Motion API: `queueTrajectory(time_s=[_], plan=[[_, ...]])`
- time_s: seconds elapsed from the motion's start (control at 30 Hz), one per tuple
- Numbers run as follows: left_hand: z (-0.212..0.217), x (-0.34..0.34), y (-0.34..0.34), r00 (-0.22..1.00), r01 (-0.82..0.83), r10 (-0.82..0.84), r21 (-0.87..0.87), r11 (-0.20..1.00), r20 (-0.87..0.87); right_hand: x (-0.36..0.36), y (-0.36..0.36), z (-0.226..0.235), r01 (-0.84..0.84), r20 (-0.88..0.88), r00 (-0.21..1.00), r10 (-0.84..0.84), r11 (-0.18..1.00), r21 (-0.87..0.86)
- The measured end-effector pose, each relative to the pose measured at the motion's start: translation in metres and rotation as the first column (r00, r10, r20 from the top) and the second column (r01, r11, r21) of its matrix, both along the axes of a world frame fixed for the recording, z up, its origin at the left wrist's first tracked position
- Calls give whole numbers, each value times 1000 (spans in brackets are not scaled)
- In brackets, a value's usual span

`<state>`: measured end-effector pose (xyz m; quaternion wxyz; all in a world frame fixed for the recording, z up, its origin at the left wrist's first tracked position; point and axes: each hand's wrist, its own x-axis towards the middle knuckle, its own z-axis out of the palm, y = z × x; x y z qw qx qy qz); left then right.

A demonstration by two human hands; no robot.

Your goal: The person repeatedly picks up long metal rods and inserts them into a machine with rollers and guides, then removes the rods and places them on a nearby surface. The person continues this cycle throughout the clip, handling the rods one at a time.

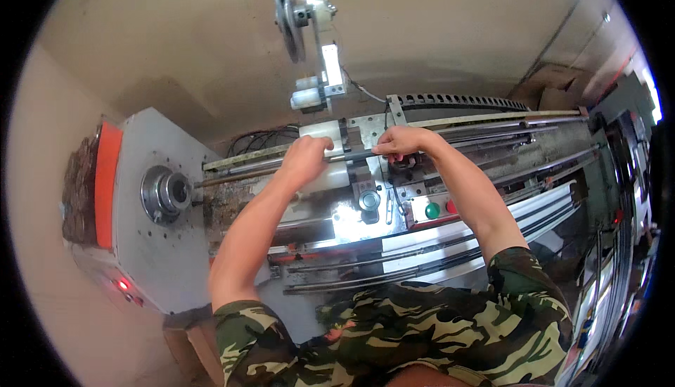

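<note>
We see both bare hands up on a long grey metal lathe-like machine (492, 169), gripping a thin dark metal rod (351, 155) that lies across the carriage between them. Our left hand (307, 156) is curled closed around the rod's left end, just in front of a white cylindrical roller (322, 132). Our right hand (401, 141) pinches the rod's right end with the fingers folded down over it. The rod runs roughly level, parallel to the machine's long rails, and sits above a shiny steel plate (351, 218). Just beside the right forearm, a small panel carries a round green button (432, 210) and a red one. Well to the left, a round steel chuck (167, 192) projects from the pale grey headstock (140, 246).
</note>
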<state>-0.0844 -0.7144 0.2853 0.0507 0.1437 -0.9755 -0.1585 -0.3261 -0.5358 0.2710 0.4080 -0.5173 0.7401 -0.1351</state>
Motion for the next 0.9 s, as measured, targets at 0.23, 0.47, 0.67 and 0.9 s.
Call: queueTrajectory(time_s=[0.23,0.47,0.67,0.9], plan=[[-30,2,-20,990,-79,104,234,969,-98,16,-1,-6,-6,-305,950,-68,972,-236],[-21,42,48,975,-110,76,-154,982,-208,40,14,-44,16,-511,797,-323,857,-516],[-89,42,58,929,-229,119,-294,928,-350,97,37,-53,-53,-614,657,-438,785,-617],[-65,49,51,934,-167,73,-246,955,-351,115,54,-45,-97,-694,593,-407,820,-564]])
